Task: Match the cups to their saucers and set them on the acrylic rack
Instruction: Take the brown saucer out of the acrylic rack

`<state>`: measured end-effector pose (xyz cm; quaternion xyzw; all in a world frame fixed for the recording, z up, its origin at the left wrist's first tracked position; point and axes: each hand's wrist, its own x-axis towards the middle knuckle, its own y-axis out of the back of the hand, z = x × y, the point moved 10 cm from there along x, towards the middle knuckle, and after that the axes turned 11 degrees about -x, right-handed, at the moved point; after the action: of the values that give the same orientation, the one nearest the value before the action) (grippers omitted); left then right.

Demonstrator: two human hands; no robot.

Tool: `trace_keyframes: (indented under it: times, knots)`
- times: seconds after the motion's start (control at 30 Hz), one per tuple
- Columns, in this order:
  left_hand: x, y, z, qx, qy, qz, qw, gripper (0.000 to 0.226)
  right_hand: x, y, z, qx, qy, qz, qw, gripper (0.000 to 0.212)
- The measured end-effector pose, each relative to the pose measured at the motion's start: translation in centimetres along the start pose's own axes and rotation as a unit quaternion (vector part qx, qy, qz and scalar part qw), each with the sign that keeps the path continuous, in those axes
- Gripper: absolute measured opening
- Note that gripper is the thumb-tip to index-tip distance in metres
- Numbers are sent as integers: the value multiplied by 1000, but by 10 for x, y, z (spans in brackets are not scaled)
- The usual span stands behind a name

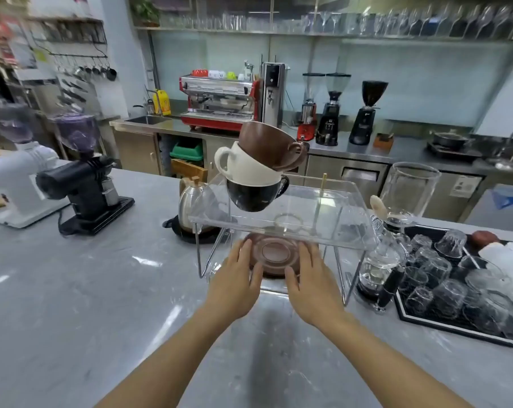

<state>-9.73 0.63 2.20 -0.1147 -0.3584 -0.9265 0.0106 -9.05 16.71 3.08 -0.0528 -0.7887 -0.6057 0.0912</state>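
1. The grey marble-patterned counter [72,304] lay bare in the foreground, with open room left of and in front of the hands.
2. The left hand [234,278] and right hand [314,285] flanked the brown round ceramic saucer [275,254], fingers spread on its opposite rims; whether they gripped or merely touched it could not be told.
3. The saucer sat beneath the top shelf of the clear acrylic rack [281,228], near its front edge.
4. On the shelf stood a tilted stack: black glossy cup [253,195], cream cup [246,166], brown cup [267,145].
5. A tray of upturned glasses [443,278] crowded the rack's right side; a steel kettle [190,204] stood just behind its left.
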Motion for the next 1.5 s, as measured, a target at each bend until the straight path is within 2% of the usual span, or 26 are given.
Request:
trace_keyframes:
  times: [0.1, 0.17, 0.37, 0.57, 0.63, 0.77, 0.8, 0.9, 1.1, 1.33, 1.5]
  knots:
    - [13, -1, -2, -4, 0, 8, 1000, 63, 11, 5, 1, 4, 0, 35, 999, 52]
    - [19, -1, -1, 4, -10, 9, 1000, 60, 16, 3, 2, -2, -9, 24, 1000, 45]
    - [35, -2, 4, -4, -28, 32, 999, 28, 29, -5, 7, 54, -39, -1, 998, 41]
    - [48, -3, -3, -44, 20, 25, 999, 45, 40, -16, 16, 117, -92, -30, 988, 37]
    - [51, -5, -9, -43, 41, 12, 998, 41, 43, -22, 20, 131, -113, -39, 984, 37]
    - [57, -9, -17, -49, 77, 3, 996, 31, 49, -28, 27, 145, -139, -44, 979, 13]
    - [58, -9, -17, -52, 78, 4, 996, 32, 50, -27, 27, 158, -139, -34, 977, 13]
    - [60, -8, -17, -58, 78, 11, 995, 32, 53, -30, 30, 193, -139, -17, 971, 33]
    - [60, -5, -24, -135, 121, 30, 983, 29, 55, -33, 34, 256, -157, -12, 954, 45]
    - [57, -3, -26, -189, 132, 49, 972, 31, 53, -36, 33, 273, -183, -11, 944, 40]
    - [52, 11, -16, -213, 113, 75, 968, 26, 46, -20, 25, 300, -168, 19, 939, 50]
